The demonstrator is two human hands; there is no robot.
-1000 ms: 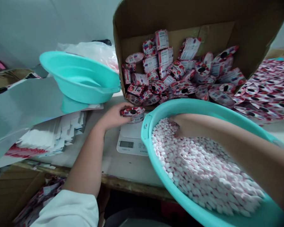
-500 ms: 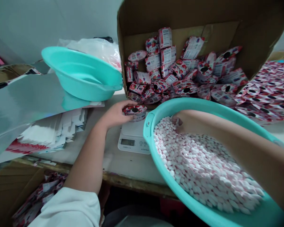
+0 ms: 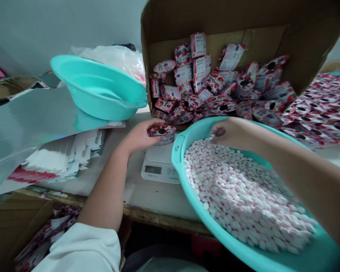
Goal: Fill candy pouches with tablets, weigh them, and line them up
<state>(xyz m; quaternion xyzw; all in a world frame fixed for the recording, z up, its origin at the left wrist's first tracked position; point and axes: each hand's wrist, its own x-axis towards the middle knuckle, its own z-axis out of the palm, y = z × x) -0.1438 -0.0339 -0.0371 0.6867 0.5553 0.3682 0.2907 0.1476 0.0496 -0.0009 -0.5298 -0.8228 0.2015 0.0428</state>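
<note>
My left hand (image 3: 143,136) curls its thumb and fingers round a small red-and-white packet (image 3: 162,131) with a strawberry print and a dark oval on top. This packet rests on a white digital scale (image 3: 166,173), whose display shows digits. Over the far left part of a large turquoise basin (image 3: 179,149), my right hand (image 3: 225,131) hangs just above a heap of small white and pinkish candies (image 3: 243,196). Its fingers are curled together; what lies inside them, if anything, is hidden.
Behind the scale, a cardboard box (image 3: 260,37) lies open with many similar packets (image 3: 187,75). More packets stand in rows (image 3: 325,109) at right. An unfilled turquoise basin (image 3: 99,90) sits at left above paper sheets (image 3: 65,155). The table edge (image 3: 158,215) runs in front.
My right hand has risen a little out of the candies, moving up and slightly right with its fingers curled. My left hand stays on the packet.
</note>
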